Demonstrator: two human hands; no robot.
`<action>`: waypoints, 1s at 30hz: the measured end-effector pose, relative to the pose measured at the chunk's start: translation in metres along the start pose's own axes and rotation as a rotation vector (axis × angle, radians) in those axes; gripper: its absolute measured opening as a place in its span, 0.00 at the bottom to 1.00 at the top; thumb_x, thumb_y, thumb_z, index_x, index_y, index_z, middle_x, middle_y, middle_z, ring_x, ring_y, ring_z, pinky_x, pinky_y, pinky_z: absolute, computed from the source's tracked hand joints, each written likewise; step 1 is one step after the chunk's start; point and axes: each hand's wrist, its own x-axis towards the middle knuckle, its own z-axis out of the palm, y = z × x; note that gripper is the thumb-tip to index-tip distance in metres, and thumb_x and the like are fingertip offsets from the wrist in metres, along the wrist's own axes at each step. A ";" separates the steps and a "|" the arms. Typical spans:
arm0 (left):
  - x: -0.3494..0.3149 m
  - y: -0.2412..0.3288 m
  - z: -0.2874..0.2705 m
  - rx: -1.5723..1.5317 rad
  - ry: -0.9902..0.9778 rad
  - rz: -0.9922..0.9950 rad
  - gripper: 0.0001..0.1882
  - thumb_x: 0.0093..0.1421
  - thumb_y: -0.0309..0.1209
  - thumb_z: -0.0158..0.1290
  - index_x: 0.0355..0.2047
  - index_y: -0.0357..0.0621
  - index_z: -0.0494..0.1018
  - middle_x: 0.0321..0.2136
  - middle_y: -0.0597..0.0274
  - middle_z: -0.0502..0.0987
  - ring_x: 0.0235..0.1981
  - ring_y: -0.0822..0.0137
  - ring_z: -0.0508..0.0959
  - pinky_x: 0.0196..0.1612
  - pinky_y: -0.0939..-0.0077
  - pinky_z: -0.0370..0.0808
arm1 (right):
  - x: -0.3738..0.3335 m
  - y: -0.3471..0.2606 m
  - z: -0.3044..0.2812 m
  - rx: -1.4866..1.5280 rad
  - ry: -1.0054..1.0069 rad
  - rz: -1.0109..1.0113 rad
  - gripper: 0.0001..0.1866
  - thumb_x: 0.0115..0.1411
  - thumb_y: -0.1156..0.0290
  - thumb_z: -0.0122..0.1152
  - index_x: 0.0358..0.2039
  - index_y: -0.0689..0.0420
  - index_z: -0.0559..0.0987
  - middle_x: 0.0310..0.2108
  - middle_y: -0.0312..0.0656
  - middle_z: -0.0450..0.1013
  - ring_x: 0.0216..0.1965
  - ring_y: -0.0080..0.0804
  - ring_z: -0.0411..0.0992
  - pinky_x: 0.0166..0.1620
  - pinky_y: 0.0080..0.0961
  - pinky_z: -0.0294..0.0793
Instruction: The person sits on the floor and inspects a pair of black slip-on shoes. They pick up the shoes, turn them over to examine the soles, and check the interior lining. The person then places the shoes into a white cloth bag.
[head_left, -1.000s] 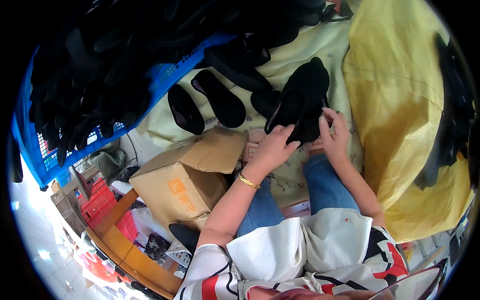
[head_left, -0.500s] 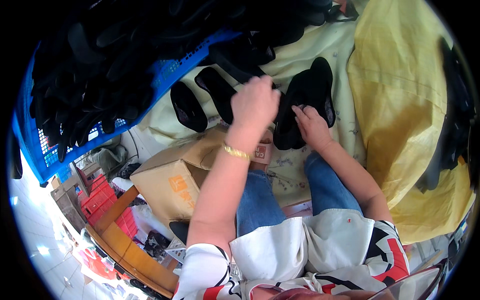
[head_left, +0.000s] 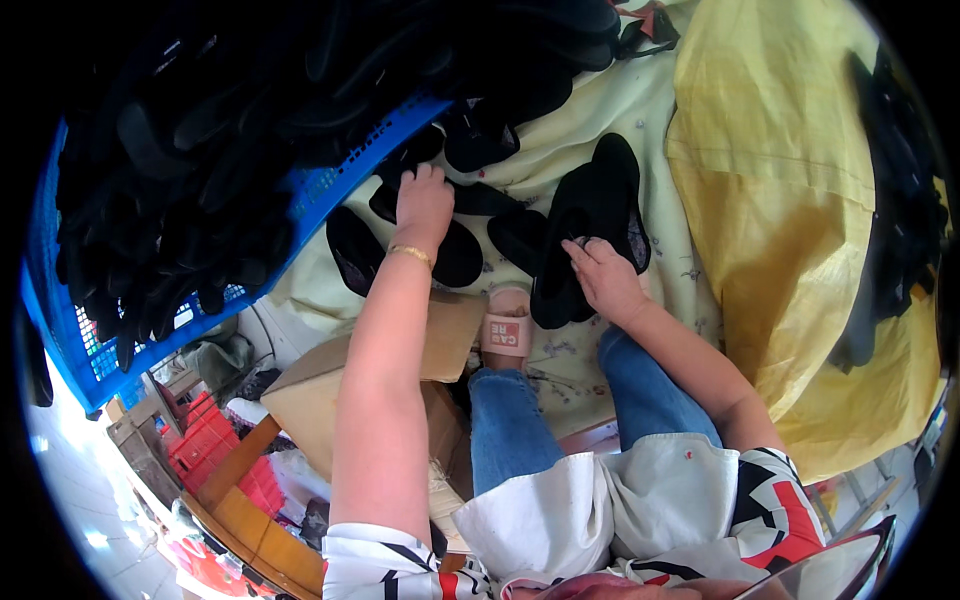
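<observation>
Several black slip-on shoes lie on a pale floral cloth. My left hand reaches over the row on the left, its fingers curled down onto a black shoe; fingertips partly hidden against the dark fabric. Beside that hand lies another black shoe, with its opening up. My right hand grips the edge of a black shoe at its opening. This shoe lies against others, and patterned lining shows on its right side.
A blue plastic basket heaped with black shoes stands at the upper left. An opened cardboard box sits by my left leg, near a foot in a pink slide sandal. Yellow sheeting covers the right side. A red crate is lower left.
My left hand has moved left, away from the shoes near my right hand, to the row by the basket. My right hand stays on its shoe. The whole view has shifted slightly.
</observation>
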 end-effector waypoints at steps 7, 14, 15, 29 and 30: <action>-0.046 -0.010 -0.062 -1.009 -0.158 -0.116 0.25 0.55 0.49 0.57 0.41 0.37 0.75 0.34 0.49 0.80 0.37 0.51 0.79 0.44 0.62 0.74 | -0.001 0.000 0.001 -0.014 0.069 -0.030 0.22 0.53 0.76 0.58 0.51 0.60 0.73 0.40 0.45 0.71 0.44 0.42 0.71 0.45 0.31 0.75; -0.065 0.013 -0.075 -1.962 -0.333 -0.272 0.23 0.67 0.44 0.48 0.51 0.36 0.70 0.41 0.63 0.78 0.39 0.76 0.76 0.46 0.80 0.73 | -0.001 0.002 0.001 0.013 0.066 -0.006 0.21 0.55 0.76 0.57 0.51 0.60 0.73 0.40 0.45 0.71 0.43 0.42 0.71 0.44 0.31 0.75; -0.066 0.015 -0.075 -1.968 -0.337 -0.260 0.23 0.68 0.43 0.47 0.53 0.36 0.69 0.42 0.63 0.77 0.40 0.76 0.76 0.47 0.82 0.73 | -0.001 0.001 0.001 0.007 0.066 -0.005 0.21 0.55 0.76 0.57 0.51 0.60 0.73 0.40 0.45 0.71 0.43 0.42 0.71 0.44 0.31 0.75; -0.064 0.033 -0.074 -2.065 -0.298 -0.267 0.24 0.67 0.46 0.48 0.50 0.37 0.70 0.40 0.63 0.78 0.39 0.75 0.77 0.44 0.81 0.75 | -0.002 0.004 0.006 0.011 0.078 0.000 0.20 0.57 0.75 0.57 0.52 0.58 0.74 0.39 0.44 0.71 0.43 0.41 0.71 0.43 0.31 0.75; -0.063 0.033 -0.074 -2.074 -0.293 -0.271 0.24 0.67 0.47 0.48 0.50 0.37 0.70 0.39 0.63 0.78 0.38 0.75 0.77 0.44 0.81 0.75 | -0.002 0.004 0.005 0.013 0.083 -0.004 0.20 0.57 0.75 0.57 0.52 0.58 0.74 0.39 0.44 0.71 0.43 0.41 0.71 0.43 0.31 0.75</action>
